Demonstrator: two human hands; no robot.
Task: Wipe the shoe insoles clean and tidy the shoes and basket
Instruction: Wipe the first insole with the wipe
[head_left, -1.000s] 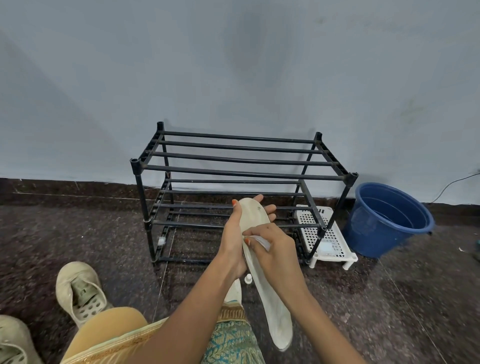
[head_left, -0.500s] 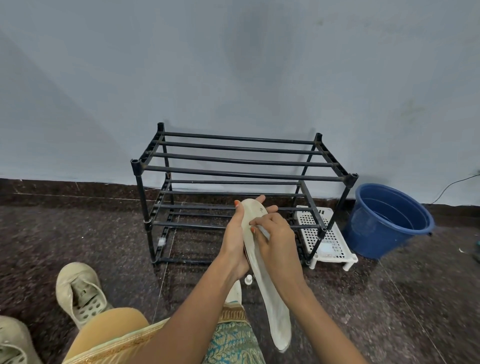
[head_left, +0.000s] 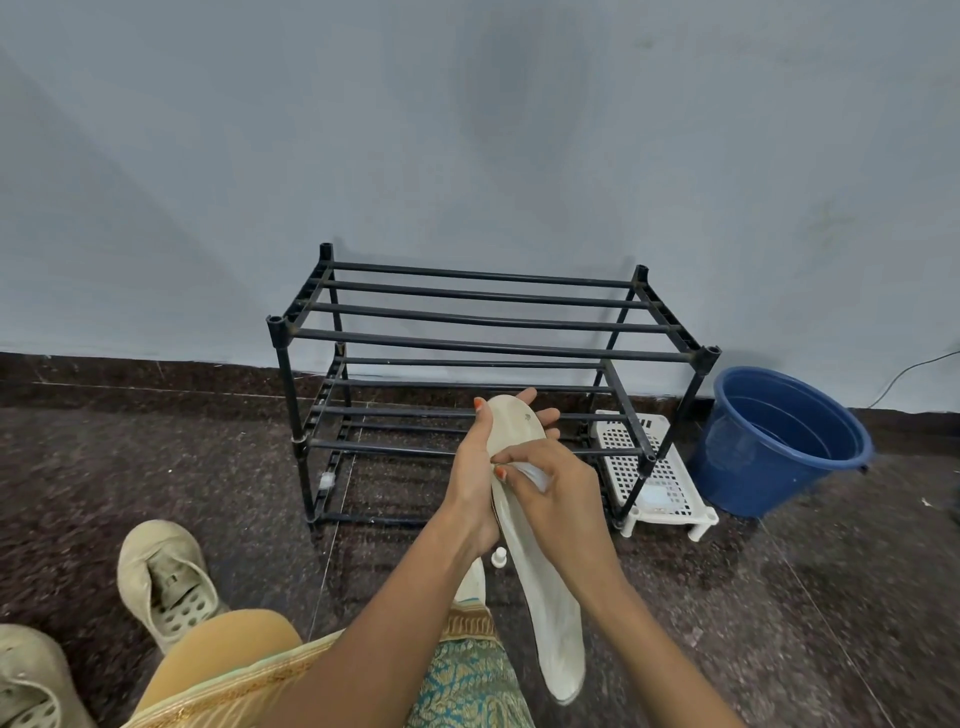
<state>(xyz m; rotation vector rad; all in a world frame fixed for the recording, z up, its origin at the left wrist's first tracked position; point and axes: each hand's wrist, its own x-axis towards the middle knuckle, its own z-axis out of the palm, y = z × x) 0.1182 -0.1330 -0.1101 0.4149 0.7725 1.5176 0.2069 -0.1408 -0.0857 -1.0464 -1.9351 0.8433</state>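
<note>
A long off-white insole (head_left: 545, 587) stands nearly upright in front of me, toe end up. My left hand (head_left: 475, 467) holds its upper part from behind, fingers showing past the toe edge. My right hand (head_left: 558, 499) pinches a small white wipe (head_left: 530, 474) and presses it on the insole's face below the toe. One beige shoe (head_left: 163, 577) lies on the floor at the left, and a second beige shoe (head_left: 31, 680) sits at the bottom left corner. A white perforated basket (head_left: 652, 467) rests on the floor under the right end of the rack.
A black two-tier shoe rack (head_left: 488, 348) stands against the pale wall. A blue bucket (head_left: 779, 441) sits to its right. A small white bottle cap (head_left: 498, 557) shows on the dark stone floor below my left wrist. My knee and patterned clothing fill the bottom centre.
My right hand with the wipe slid up the insole toward the toe, then came back down to just below it. The left hand kept its hold.
</note>
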